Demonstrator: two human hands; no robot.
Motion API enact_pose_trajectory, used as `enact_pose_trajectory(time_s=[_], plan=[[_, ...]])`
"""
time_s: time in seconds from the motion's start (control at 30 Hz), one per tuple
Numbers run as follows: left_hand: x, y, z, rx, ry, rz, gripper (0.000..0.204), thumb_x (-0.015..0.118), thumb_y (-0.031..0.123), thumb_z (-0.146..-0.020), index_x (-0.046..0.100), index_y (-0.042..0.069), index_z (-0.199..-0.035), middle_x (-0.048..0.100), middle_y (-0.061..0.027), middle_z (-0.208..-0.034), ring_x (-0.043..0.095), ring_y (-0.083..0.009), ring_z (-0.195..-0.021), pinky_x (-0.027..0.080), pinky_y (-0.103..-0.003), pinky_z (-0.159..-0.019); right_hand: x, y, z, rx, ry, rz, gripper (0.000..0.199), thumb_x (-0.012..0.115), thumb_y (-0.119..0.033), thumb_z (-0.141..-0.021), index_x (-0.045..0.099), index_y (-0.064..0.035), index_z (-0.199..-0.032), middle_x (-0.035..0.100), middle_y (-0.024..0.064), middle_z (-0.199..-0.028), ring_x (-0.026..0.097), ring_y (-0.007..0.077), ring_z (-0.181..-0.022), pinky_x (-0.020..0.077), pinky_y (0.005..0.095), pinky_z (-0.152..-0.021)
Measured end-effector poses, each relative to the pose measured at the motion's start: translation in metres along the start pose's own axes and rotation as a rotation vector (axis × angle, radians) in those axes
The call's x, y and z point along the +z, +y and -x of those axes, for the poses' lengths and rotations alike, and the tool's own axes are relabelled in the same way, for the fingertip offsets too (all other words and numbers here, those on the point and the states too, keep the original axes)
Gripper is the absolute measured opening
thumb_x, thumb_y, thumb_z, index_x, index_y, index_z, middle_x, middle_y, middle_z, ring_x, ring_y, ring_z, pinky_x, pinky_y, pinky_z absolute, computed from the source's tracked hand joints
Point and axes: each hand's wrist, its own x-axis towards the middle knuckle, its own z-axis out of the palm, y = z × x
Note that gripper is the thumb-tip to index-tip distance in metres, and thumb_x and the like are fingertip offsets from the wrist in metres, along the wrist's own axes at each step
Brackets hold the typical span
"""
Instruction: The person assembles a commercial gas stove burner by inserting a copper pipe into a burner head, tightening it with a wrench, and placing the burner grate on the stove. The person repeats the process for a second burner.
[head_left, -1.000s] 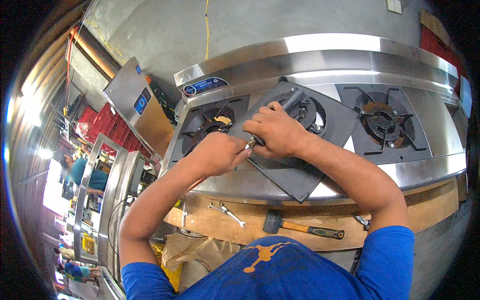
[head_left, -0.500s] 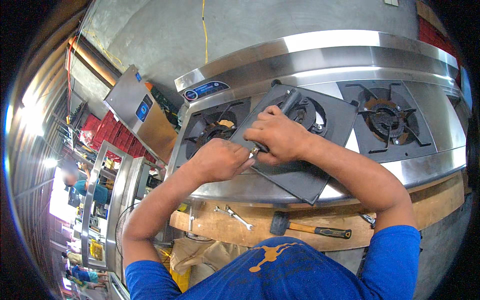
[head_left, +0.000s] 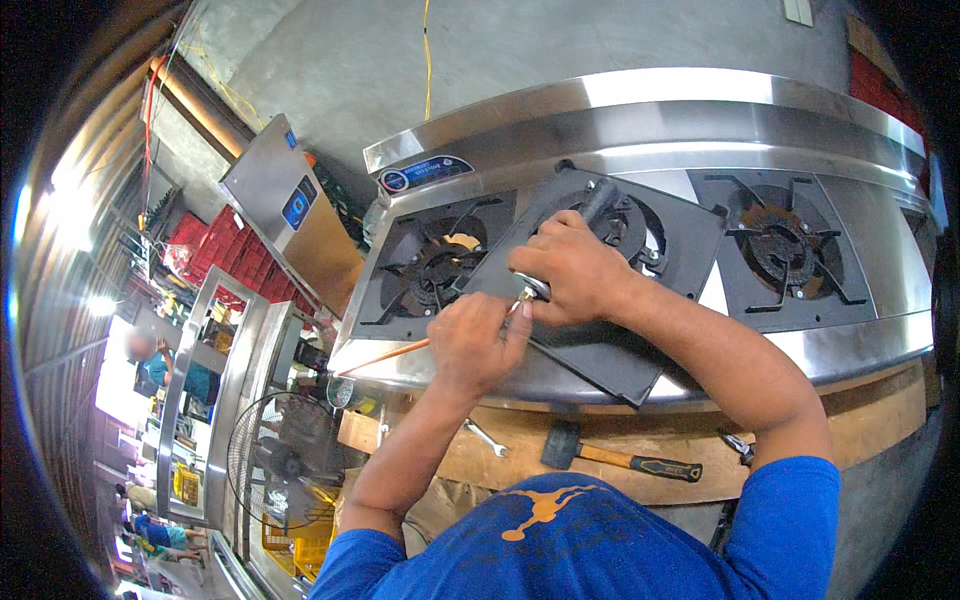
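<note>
My right hand (head_left: 582, 268) is closed around a black burner pipe (head_left: 598, 200), with a brass fitting (head_left: 528, 293) at its near end. The pipe lies over a loose black top plate (head_left: 600, 355), set askew across the stove. Pinched in my left hand (head_left: 472, 340) is a thin orange stick (head_left: 388, 356), which sticks out to the lower left; its other end is hidden by my fingers. Left thumb and fingertips are right at the brass fitting. Under the plate's upper part shows a round black burner (head_left: 625, 228).
The stainless steel stove (head_left: 700, 355) has black burners at left (head_left: 435, 275) and right (head_left: 780, 245). On the wooden board (head_left: 850, 415) in front lie a mallet (head_left: 620, 457), a wrench (head_left: 487, 437) and pliers (head_left: 738, 445). A fan (head_left: 285, 458) stands at left; people work farther off.
My left hand has turned more upright and shifted right, and the orange stick now shows beside it. My right hand keeps its grip on the burner pipe. The view has swung slightly.
</note>
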Motion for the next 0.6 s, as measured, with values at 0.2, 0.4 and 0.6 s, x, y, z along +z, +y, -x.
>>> enact_pose_trajectory(time_s=[0.2,0.4,0.6], plan=[[0.004,-0.008,-0.001,0.077,0.065,0.055,0.017,0.074,0.018,-0.081,0.064,0.008,-0.072,0.054,-0.0067,-0.060,0.053,-0.0268,-0.052,0.039,-0.039,-0.049,0.004,0.002,0.001,-0.024,0.077,-0.053,0.041,0.077,-0.036,-0.070,0.064,-0.0115,-0.099,0.065,0.0107,-0.087,0.060,0.0332,-0.093,0.0391,0.0487,-0.095],[0.010,-0.014,-0.004,0.115,0.090,0.057,0.034,0.073,0.026,-0.083,0.053,0.012,-0.059,0.049,-0.0061,-0.057,0.050,-0.0251,-0.049,0.038,-0.039,-0.048,0.005,0.003,0.001,-0.034,0.100,-0.061,0.038,0.077,-0.034,-0.068,0.064,-0.0114,-0.097,0.062,0.0098,-0.083,0.059,0.0320,-0.091,0.0381,0.0479,-0.096],[0.010,-0.012,-0.007,0.075,0.049,0.032,0.035,0.071,0.026,-0.084,0.051,0.011,-0.059,0.049,-0.0065,-0.059,0.052,-0.0262,-0.053,0.038,-0.040,-0.053,0.006,0.002,0.002,-0.045,0.131,-0.037,0.034,0.074,-0.030,-0.070,0.064,-0.0103,-0.095,0.061,0.0094,-0.083,0.058,0.0319,-0.090,0.0380,0.0477,-0.096]])
